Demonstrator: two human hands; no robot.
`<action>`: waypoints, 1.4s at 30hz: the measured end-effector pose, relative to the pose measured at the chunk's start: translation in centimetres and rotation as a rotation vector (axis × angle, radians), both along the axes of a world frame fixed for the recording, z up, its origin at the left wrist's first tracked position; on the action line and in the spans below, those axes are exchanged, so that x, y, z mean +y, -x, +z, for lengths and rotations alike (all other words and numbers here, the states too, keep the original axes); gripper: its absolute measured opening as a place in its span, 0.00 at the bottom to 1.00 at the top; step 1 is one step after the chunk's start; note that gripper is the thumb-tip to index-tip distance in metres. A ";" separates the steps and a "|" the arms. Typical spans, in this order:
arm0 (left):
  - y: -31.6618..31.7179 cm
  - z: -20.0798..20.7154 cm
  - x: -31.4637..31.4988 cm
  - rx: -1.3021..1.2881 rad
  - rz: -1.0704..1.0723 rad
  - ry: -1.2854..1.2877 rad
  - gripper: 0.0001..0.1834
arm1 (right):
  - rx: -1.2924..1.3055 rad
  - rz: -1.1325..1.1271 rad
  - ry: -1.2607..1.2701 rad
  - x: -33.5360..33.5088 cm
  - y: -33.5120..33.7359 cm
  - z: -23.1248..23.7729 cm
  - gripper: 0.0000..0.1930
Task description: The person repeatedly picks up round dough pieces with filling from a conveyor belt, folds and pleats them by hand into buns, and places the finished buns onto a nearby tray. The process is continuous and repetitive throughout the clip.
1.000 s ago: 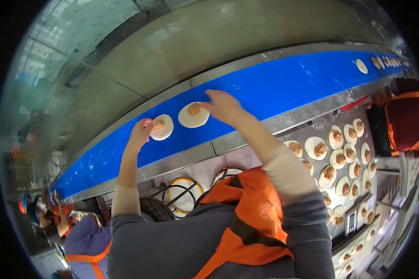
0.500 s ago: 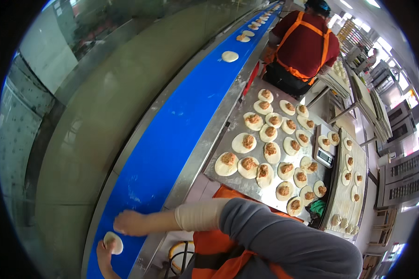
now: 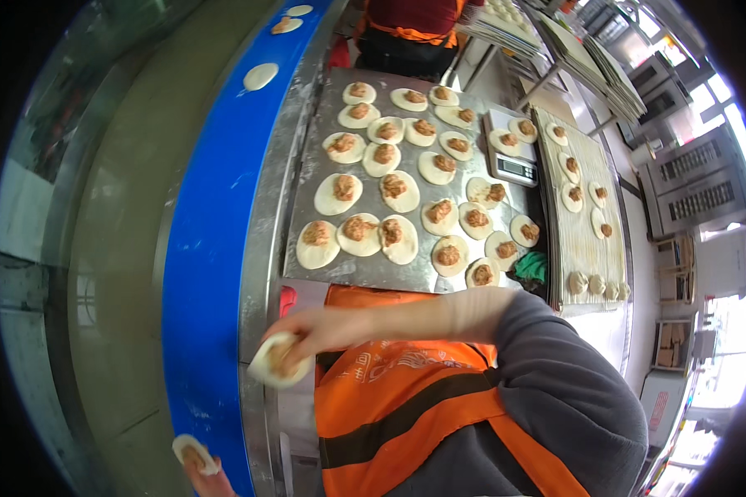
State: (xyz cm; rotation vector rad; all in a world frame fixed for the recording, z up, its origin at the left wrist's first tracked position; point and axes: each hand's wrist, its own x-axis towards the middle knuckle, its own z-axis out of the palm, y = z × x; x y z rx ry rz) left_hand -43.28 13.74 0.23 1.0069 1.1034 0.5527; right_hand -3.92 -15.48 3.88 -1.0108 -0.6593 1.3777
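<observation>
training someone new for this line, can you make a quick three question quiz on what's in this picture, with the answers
1. Open question: what is the person's right hand holding?
2. True or false: two filled rounds lie on the scale.
3. Fill in the missing colour: the left hand is at the ____ conveyor belt.

Key:
1. A dough round
2. True
3. Blue
</observation>
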 end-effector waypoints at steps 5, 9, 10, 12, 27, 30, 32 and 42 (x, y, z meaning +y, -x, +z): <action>-17.9 -0.8 -6.6 -0.251 -0.254 0.380 0.25 | 0.101 -0.690 0.184 -17.9 -7.0 -1.6 0.27; -30.3 1.0 -14.8 -0.225 -0.596 0.604 0.21 | -0.010 -1.099 0.232 -27.5 -12.6 -3.6 0.24; -32.4 0.4 -16.5 -0.245 -0.706 0.555 0.20 | 0.038 -1.222 0.262 -28.8 -13.7 -3.9 0.24; -36.5 0.5 -20.3 -0.269 -0.922 0.517 0.20 | 0.060 -1.219 0.238 -32.6 -16.6 -6.7 0.24; -41.5 1.1 -30.9 -0.115 -1.206 0.580 0.19 | -0.559 -1.284 0.578 -35.3 -25.2 -5.8 0.20; -40.9 0.0 -30.7 -0.123 -1.184 0.575 0.19 | -0.428 -1.402 0.472 -39.6 -24.3 -5.0 0.21; -40.6 -1.1 -30.6 -0.122 -1.178 0.568 0.19 | -0.435 -1.395 0.432 -41.7 -22.8 -2.9 0.21; -41.5 -0.9 -32.9 -0.096 -1.260 0.580 0.19 | -0.657 -0.828 1.005 -48.7 -23.9 -3.9 0.22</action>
